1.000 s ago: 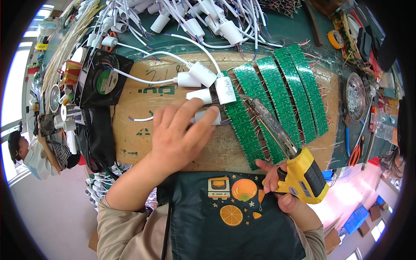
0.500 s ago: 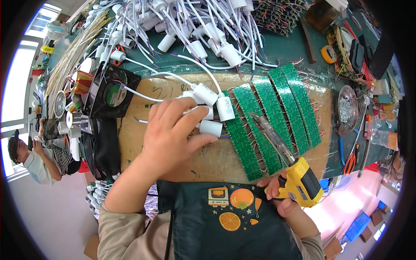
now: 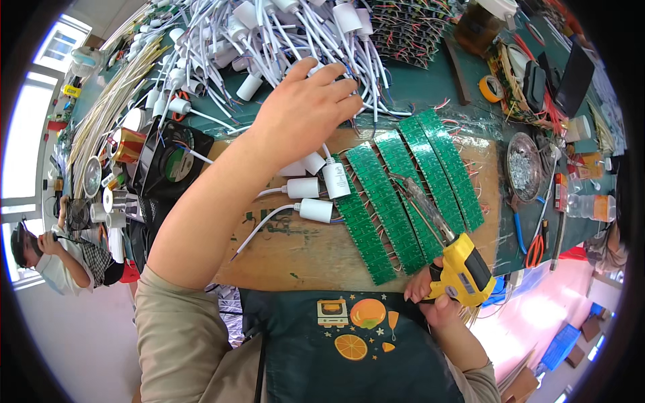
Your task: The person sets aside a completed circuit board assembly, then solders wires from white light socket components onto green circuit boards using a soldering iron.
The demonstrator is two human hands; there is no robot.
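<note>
My left hand (image 3: 306, 107) reaches over the near edge of a heap of white lamp sockets with cables (image 3: 269, 40). Its fingers are bent but apart, with the thumb out of sight. In my right hand (image 3: 430, 295) is a yellow and black soldering gun (image 3: 467, 272), its long metal tip slanting up and left above green circuit board strips (image 3: 379, 208). Several such strips lie side by side on a brown board (image 3: 289, 255). White sockets, one of them a lamp socket (image 3: 316, 210) with its cable trailing left, rest along the leftmost strip.
A black fan (image 3: 178, 161) stands left of the board. To the right are a metal dish (image 3: 523, 168), orange-handled scissors (image 3: 535, 250) and a roll of orange tape (image 3: 491, 88). A dark jar (image 3: 478, 30) is at the back. Another person (image 3: 70, 258) sits far left.
My left hand has moved from the sockets on the board up and away to the heap. My right hand still holds the soldering gun in nearly the same place.
</note>
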